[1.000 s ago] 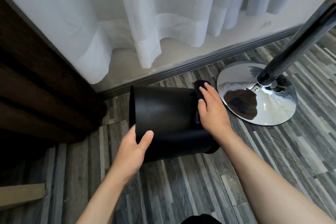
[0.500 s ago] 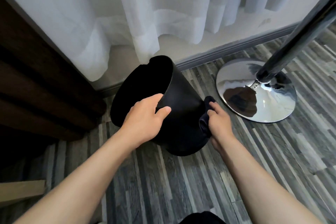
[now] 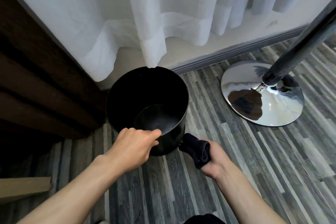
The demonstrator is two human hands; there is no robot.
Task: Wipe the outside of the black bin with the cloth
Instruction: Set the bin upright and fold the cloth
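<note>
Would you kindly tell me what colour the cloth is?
Black or very dark navy; the cloth shows in the head view.

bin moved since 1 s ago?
Yes. The black bin lay on its side then, mouth away from the chrome table base; now it stands upright by the curtain, left hand on its rim.
</note>
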